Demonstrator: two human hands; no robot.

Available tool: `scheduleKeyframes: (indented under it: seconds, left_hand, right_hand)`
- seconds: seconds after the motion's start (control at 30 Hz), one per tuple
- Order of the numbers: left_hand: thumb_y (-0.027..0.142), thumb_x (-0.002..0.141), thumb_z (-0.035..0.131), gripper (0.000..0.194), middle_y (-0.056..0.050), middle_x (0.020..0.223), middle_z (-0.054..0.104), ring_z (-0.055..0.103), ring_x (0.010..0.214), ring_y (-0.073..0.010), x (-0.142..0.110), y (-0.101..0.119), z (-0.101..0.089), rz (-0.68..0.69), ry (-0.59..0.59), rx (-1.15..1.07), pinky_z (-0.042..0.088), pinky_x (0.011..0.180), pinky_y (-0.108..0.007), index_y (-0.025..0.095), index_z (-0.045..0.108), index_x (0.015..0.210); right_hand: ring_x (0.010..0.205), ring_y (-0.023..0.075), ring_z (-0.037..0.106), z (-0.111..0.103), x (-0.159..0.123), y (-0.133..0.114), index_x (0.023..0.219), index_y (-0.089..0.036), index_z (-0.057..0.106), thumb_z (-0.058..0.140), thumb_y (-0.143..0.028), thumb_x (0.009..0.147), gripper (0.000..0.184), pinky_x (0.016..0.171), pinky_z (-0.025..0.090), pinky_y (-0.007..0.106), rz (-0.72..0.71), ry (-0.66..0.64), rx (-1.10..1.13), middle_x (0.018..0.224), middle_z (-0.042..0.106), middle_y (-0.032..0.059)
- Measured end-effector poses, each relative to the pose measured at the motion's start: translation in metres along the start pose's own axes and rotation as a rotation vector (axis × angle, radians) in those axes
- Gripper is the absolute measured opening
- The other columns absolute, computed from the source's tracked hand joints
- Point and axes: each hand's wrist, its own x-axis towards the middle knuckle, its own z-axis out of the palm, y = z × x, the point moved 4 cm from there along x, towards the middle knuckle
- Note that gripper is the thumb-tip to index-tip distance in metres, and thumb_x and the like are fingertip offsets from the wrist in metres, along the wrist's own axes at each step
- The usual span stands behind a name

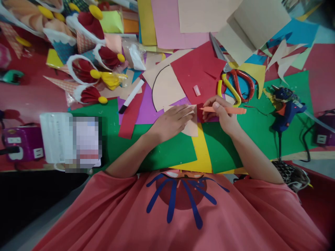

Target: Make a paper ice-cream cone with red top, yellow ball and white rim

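Note:
My left hand (171, 122) lies flat, fingers stretched out, over a small peach paper piece (193, 129) with a curved lower edge. Pinched in my right hand (222, 115) is an orange pen (237, 110), its tip pointing left, close to the paper's right edge. Beyond my hands lie a peach sheet (167, 90) with a dark curved line on it and a red paper sheet (195, 66). A small pinkish block (196, 90), perhaps an eraser, rests on the red sheet. Left of these, a white marker with a black cap (132, 96) lies across paper strips.
Red- and yellow-handled scissors (239, 85) lie beyond my right hand. A blue glue gun (286, 108) with a cord is at right. Paper cones (86, 94) with yellow pieces crowd the far left. A white face mask (54, 136) and purple socket block (22, 143) sit nearer left.

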Motion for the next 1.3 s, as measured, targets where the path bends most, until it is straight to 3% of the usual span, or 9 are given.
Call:
scheduleKeyframes:
  seconds: [0.17,0.37,0.57,1.3]
  left_hand:
    - [0.013,0.095,0.038,0.042,-0.010,0.148,0.051,0.044,0.141,-0.0231,0.0010,0.0019,0.0006,0.001,0.017,-0.023,0.040,0.117,-0.043,0.015,0.054,0.134]
    - [0.011,0.093,0.039,0.044,-0.009,0.147,0.053,0.046,0.140,-0.0245,0.0017,0.0028,0.0027,-0.053,0.022,-0.015,0.043,0.113,-0.046,0.019,0.055,0.133]
    - [0.010,0.091,0.039,0.045,-0.010,0.144,0.056,0.049,0.136,-0.0235,0.0022,0.0035,0.0023,-0.058,0.027,-0.025,0.044,0.112,-0.045,0.019,0.054,0.133]
    - [0.011,0.093,0.039,0.047,-0.010,0.145,0.055,0.048,0.136,-0.0240,0.0029,0.0030,0.0013,-0.068,0.011,-0.064,0.043,0.112,-0.045,0.017,0.051,0.137]
  right_hand:
    - [0.045,0.0090,0.048,-0.0028,0.0011,-0.0017,0.079,-0.023,0.062,0.058,-0.066,0.083,0.043,0.041,0.038,0.024,-0.070,0.037,-0.040,0.057,0.054,-0.0036]
    - [0.055,0.0111,0.060,-0.0052,0.0056,-0.0035,0.082,-0.021,0.061,0.070,-0.048,0.080,0.029,0.052,0.048,0.026,-0.115,0.109,-0.160,0.069,0.066,-0.0010]
    - [0.053,0.0112,0.059,-0.0064,0.0070,-0.0023,0.071,-0.020,0.063,0.070,-0.040,0.082,0.023,0.050,0.046,0.027,-0.125,0.143,-0.224,0.064,0.064,-0.0014]
    - [0.052,0.0106,0.059,-0.0061,0.0085,-0.0035,0.071,-0.019,0.064,0.065,-0.025,0.081,0.012,0.050,0.044,0.024,-0.155,0.093,-0.251,0.060,0.064,-0.0022]
